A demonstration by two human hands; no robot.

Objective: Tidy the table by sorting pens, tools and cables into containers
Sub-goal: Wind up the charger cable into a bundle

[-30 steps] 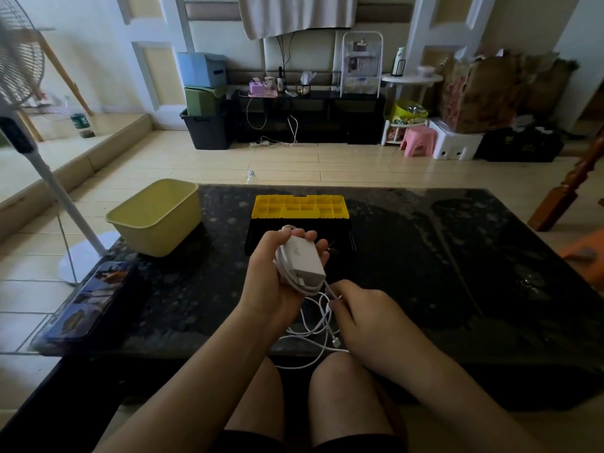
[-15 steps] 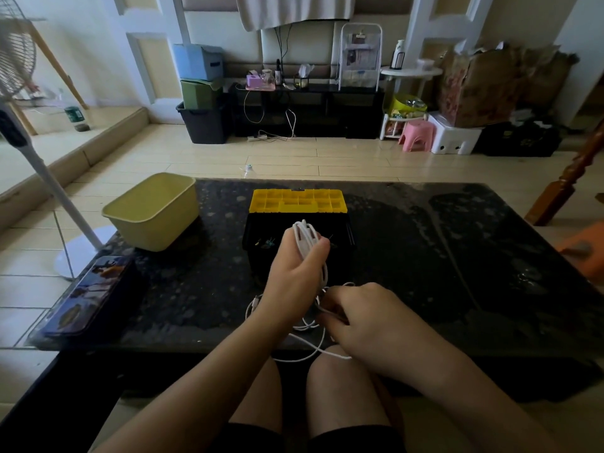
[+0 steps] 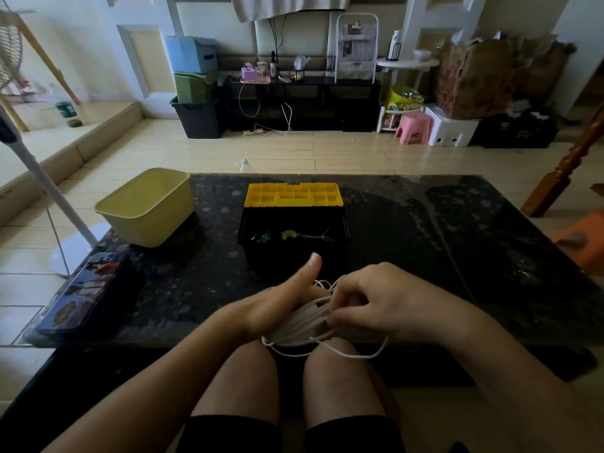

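A white charger cable [image 3: 302,325] lies bundled in coils between my hands at the table's near edge. My left hand [image 3: 277,305] holds the bundle with its thumb sticking up. My right hand [image 3: 376,305] pinches the coils from the right side; a loose loop hangs down over my knees. The white adapter is hidden. Just beyond my hands stands a black toolbox [image 3: 294,240] with its yellow lid [image 3: 294,195] open and small items inside.
A yellow plastic tub [image 3: 147,207] stands at the table's far left. A dark printed tin case [image 3: 85,292] lies at the near left corner. A fan stand [image 3: 42,178] rises left of the black stone table [image 3: 457,243].
My left hand came down from above the toolbox to the near edge with the cable. The adapter is no longer in sight. My right hand moved up onto the coils.
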